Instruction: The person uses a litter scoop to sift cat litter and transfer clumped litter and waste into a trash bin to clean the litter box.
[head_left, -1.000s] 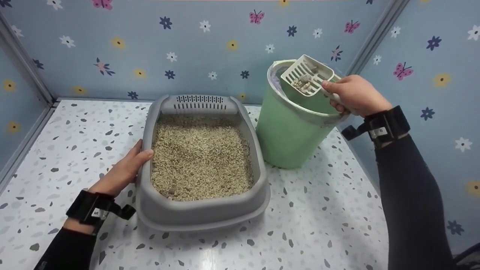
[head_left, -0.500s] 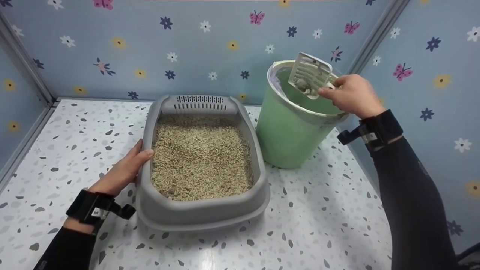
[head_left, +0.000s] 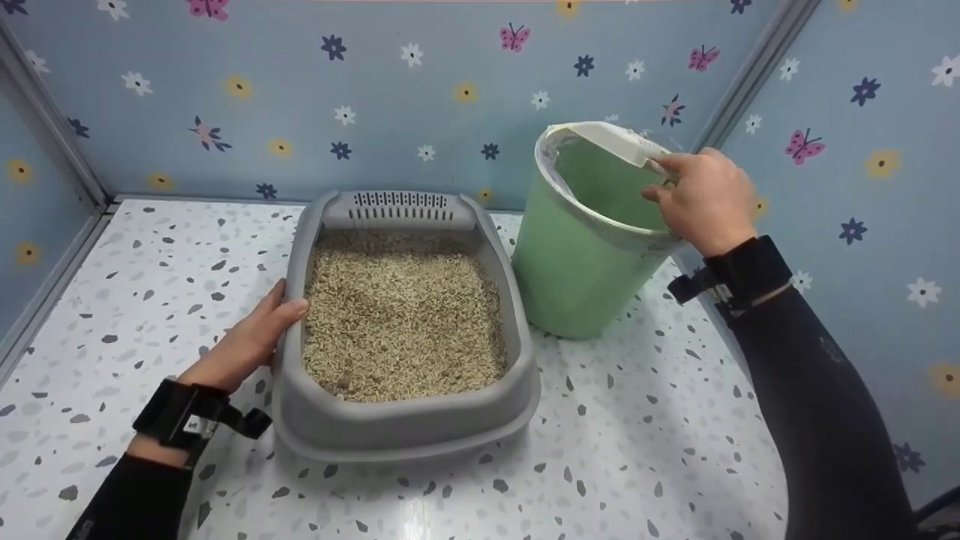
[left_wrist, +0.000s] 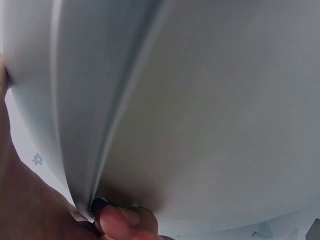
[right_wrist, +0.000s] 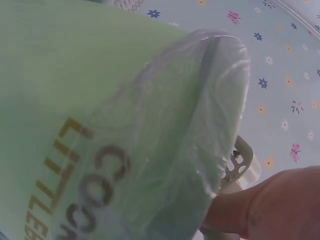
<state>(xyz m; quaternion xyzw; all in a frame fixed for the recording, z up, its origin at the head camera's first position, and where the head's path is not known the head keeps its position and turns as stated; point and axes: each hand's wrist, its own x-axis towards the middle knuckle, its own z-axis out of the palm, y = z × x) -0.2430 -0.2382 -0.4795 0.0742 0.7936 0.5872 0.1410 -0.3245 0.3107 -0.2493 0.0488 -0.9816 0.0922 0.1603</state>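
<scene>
At the mouth of the green trash bin [head_left: 570,277], my right hand [head_left: 711,199] grips the handle of a pale litter scoop [head_left: 611,141]. The scoop's head is tipped nearly on edge over the opening, and its inner face is hidden in the head view. Part of the slotted scoop [right_wrist: 242,155] shows behind the liner in the right wrist view. My left hand [head_left: 253,336] holds the left side of a grey litter box [head_left: 405,427], thumb over the rim. Its fingers [left_wrist: 127,220] curl beneath the rim in the left wrist view. Tan litter [head_left: 405,322] covers the box's bottom.
A clear plastic liner [right_wrist: 220,100] folds over the bin's rim. The bin stands right beside the litter box on a speckled white surface [head_left: 622,450]. Flower-patterned panels [head_left: 420,82] rise behind and at both sides.
The scoop has turned from nearly level, with clumps on it, to tipped on edge, and no clumps show now. My right hand rolled over and shifted slightly left. The left hand stayed put.
</scene>
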